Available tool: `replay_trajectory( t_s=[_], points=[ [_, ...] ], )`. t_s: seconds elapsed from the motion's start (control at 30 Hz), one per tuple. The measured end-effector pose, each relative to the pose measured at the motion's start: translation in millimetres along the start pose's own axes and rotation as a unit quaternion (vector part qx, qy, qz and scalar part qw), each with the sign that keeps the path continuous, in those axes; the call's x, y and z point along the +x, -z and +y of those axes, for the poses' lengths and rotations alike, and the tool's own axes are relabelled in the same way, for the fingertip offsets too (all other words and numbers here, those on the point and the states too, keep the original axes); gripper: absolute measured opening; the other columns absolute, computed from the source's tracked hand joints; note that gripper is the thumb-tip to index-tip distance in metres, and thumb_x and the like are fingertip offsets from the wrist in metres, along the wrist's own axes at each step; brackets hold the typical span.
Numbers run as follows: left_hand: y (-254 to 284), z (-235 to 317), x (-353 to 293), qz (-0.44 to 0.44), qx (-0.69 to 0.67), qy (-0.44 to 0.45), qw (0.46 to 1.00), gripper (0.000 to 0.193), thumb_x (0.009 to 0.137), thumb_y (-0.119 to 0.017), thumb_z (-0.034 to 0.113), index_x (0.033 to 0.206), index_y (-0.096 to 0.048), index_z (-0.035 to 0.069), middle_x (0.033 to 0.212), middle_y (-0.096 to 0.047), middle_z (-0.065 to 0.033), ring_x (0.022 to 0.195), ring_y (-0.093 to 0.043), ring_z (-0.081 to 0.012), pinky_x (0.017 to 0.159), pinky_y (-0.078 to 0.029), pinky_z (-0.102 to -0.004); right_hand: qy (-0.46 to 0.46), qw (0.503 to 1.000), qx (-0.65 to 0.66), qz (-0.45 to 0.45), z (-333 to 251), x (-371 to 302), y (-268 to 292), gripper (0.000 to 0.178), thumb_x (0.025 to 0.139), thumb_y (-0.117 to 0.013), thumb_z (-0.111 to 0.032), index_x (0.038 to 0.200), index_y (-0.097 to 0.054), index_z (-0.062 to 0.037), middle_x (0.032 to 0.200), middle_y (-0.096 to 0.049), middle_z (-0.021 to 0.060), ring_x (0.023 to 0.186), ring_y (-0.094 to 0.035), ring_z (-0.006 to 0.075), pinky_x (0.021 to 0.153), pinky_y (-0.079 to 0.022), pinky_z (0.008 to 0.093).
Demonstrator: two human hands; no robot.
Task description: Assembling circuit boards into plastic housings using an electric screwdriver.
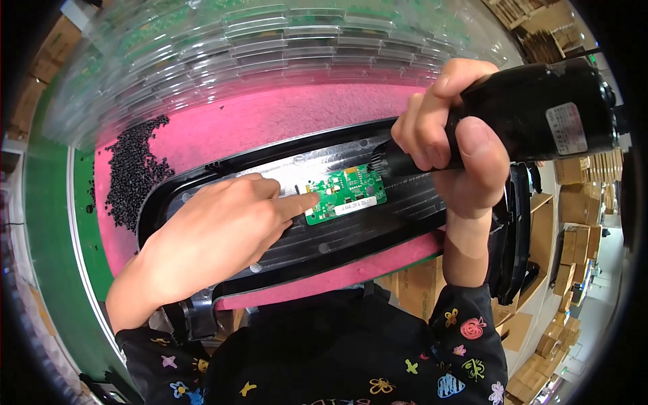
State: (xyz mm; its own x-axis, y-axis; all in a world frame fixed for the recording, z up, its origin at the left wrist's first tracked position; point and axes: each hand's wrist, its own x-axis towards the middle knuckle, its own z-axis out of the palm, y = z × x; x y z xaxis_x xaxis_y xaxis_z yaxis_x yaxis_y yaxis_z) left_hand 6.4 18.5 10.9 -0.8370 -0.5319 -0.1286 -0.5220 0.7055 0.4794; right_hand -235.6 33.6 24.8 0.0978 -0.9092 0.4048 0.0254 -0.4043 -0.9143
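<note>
Circuit board [361,191], green with a white label strip along its near edge, lies inside a long black plastic shell [331,236], right of the left hand [226,214] and below the driver tip. Left hand: index finger extended, its fingertip on the board's left end; remaining fingers curled in, and whether they hold anything cannot be told. Right hand [462,128]: clamped around a black power driver [530,111], thumb on the near side, tool slanting down to the left. Its dark, bristled-looking nose reaches the board's right end; contact with the board cannot be confirmed.

Shell sits on a pink-topped bench [297,108], its near edge overlapping the bench border. On the bench, left of the shell: a heap of small black parts [135,179], too small to identify. Beyond the shell: stacked clear plastic trays [304,37]. Far right: cardboard boxes [577,202].
</note>
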Motion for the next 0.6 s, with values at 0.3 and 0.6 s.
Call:
replay_trajectory(
  t_s=[0.3,0.6],
  points=[
    [1,-7,6,0.162,-0.195,-0.064,0.965,0.029,0.080,-0.061,-0.009,0.107,-0.067,0.000,0.086,-0.066,-0.0136,0.079,-0.067,-0.0282,0.071,-0.054,-0.0368,0.116,0.955,0.238,-0.131,-39,2,3,0.031,0.092,-0.055,-0.033,0.110,-0.049,-0.0086,0.067,-0.051,-0.0035,0.061,-0.048,0.0079,0.065,-0.039,0.0269],
    [8,-5,6,0.180,-0.355,-0.026,0.917,0.030,0.081,-0.063,-0.013,0.110,-0.060,-0.005,0.080,-0.072,-0.0120,0.080,-0.072,-0.0182,0.075,-0.058,-0.0281,0.153,0.928,0.333,-0.062,-54,1,-30,0.028,0.087,-0.059,-0.025,0.105,-0.046,-0.0077,0.067,-0.053,-0.0016,0.060,-0.050,0.0099,0.067,-0.042,0.0280]
  ],
)
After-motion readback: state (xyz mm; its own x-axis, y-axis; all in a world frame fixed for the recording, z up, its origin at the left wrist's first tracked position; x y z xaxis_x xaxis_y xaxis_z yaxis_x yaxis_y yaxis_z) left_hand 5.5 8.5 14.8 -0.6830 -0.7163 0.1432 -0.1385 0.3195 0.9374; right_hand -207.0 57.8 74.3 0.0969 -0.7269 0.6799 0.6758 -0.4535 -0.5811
